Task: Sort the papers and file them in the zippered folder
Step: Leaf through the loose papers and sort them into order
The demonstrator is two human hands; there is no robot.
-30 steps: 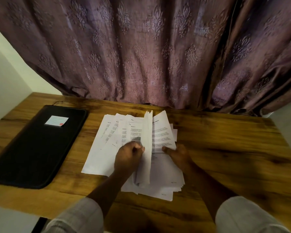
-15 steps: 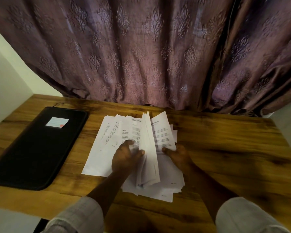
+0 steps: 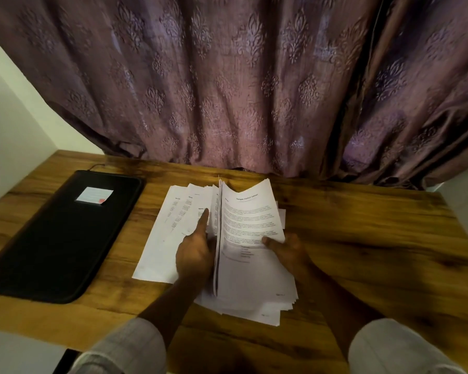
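My left hand (image 3: 193,255) had given up its curled grip of a second before. Its index finger (image 3: 203,221) now lay straight along the fanned sheets (image 3: 165,238), pressing them to the counter (image 3: 362,238). The other fingers were hidden behind the leaves (image 3: 219,211) standing on edge just beside it, so I could not tell whether they held those leaves or only propped them.

My right hand (image 3: 289,252) had kept its place at the right edge of the papers (image 3: 254,303). It pinched the top page (image 3: 250,220), thumb across the print and fingers out of sight beneath. That page had bowed upward, and its heading showed more plainly than before, since the leaves now stood nearly upright instead of leaning over it.

I judged this to be the middle of the sorting. The pile was parted into a fan on the left and a squarer heap on the right, with the upright leaves yet to fall either way. The straightened finger suggested I was checking a heading in the fan before laying more on it.

Nothing was filed. The folder (image 3: 60,238) lay flat on the counter to the left, apart from the papers, a small label (image 3: 93,196) on its cover, and it looked closed. It would need unzipping before any sheet went in.
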